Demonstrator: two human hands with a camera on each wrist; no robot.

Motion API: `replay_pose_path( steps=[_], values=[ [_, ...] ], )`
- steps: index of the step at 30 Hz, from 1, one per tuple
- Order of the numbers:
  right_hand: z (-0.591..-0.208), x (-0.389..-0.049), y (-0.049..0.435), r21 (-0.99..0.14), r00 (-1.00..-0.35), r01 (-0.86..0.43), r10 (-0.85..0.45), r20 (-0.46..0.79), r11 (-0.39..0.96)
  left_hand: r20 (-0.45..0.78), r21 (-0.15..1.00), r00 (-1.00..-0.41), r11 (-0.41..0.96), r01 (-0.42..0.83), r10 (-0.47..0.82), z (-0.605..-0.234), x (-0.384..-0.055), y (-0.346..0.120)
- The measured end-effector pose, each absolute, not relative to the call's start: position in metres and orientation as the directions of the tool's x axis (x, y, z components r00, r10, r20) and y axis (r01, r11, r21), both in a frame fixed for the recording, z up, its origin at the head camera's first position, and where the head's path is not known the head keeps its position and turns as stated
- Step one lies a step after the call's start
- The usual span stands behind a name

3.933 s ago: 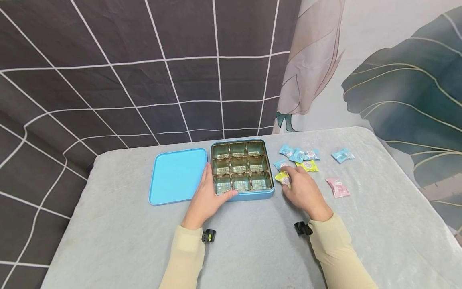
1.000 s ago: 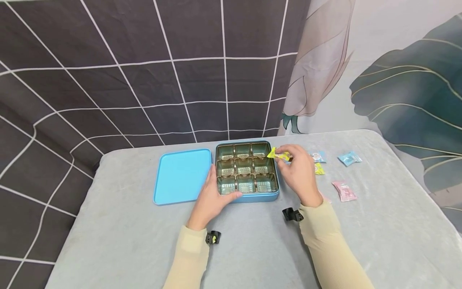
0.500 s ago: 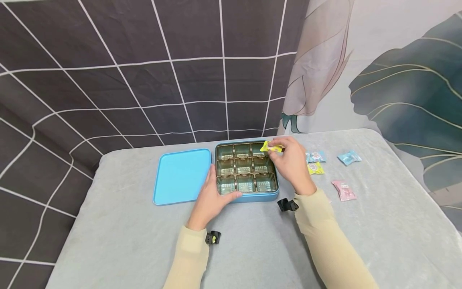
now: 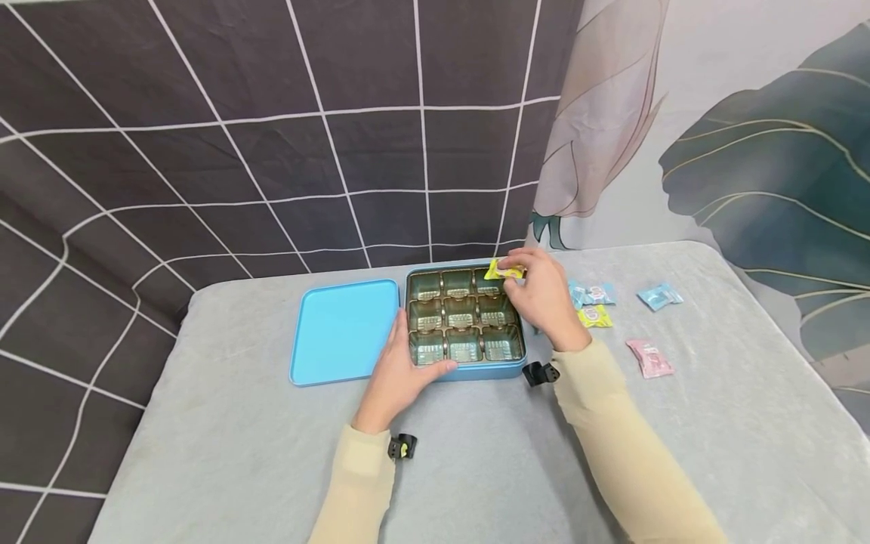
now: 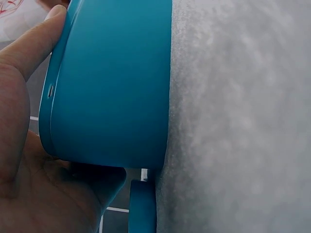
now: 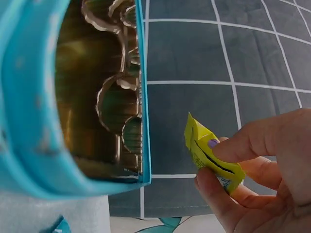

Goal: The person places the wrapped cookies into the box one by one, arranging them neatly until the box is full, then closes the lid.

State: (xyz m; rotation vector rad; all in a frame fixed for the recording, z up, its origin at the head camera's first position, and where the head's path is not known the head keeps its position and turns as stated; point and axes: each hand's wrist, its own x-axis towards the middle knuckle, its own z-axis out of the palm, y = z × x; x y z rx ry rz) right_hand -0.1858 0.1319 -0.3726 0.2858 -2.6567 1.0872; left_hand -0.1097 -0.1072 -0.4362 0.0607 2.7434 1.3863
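Observation:
A blue box with a gold tray of several compartments stands on the table. My left hand lies against its front left corner, thumb along the front rim and straight fingers along the left side. Between thumb and fingers, my right hand pinches a yellow-wrapped candy. In the head view, that candy is over the box's far right compartment. In the right wrist view, it appears raised beside the box's edge. No candy shows in the compartments that I can see.
A blue lid lies left of the box. To the right are several blue candies, one apart, another yellow candy and a pink candy. Dark gridded cloth hangs behind the grey-covered table.
My right hand has picked up the yellow candy from beside the box and carried it left and away from me, over the far right compartment. My left hand has stayed at the box.

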Motion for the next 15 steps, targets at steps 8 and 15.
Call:
replay_pose_path(
  steps=[8, 15],
  values=[
    [-0.372, -0.195, 0.136, -0.622, -0.949, -0.301, -0.160, 0.272, 0.723, -0.039, 0.806, -0.997, 0.592, 0.010, 0.070, -0.436, -0.110, -0.107],
    [-0.370, -0.200, 0.135, -0.591, -0.952, -0.300, -0.194, 0.238, 0.749, -0.047, 0.799, -0.997, 0.601, 0.001, 0.064, -0.435, -0.110, -0.107]
  ],
)
